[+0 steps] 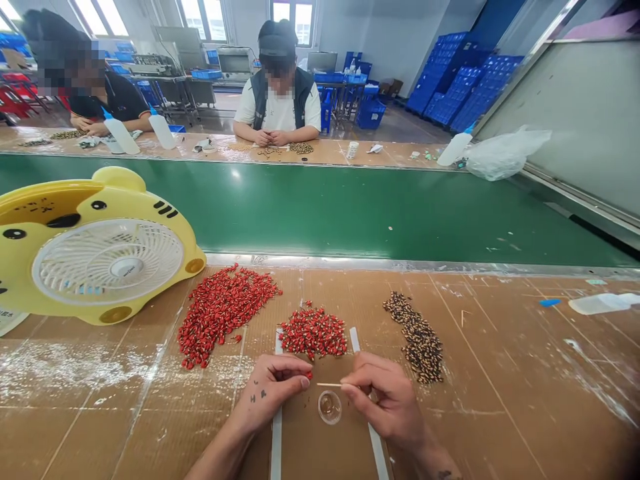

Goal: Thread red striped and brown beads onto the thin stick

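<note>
Between the thumb and fingers of my left hand point(277, 387) is a small red piece point(309, 375), mostly hidden by the fingertips. My right hand point(385, 397) pinches a toothpick point(329, 385), its free tip pointing left toward the red piece, with a gap between them. Just below the toothpick stands a small clear plastic cup point(330, 407). A heap of small red pieces with dark and pale ends point(314, 333) lies beyond my hands, between two white tape strips point(277, 440).
A larger red heap point(223, 313) lies left; a pile of black-and-gold beads point(417, 340) lies right. A yellow fan point(185, 233) stands at left, a squeeze bottle point(603, 304) at far right. Beyond the green belt point(320, 207), two people sit at the opposite bench point(330, 152).
</note>
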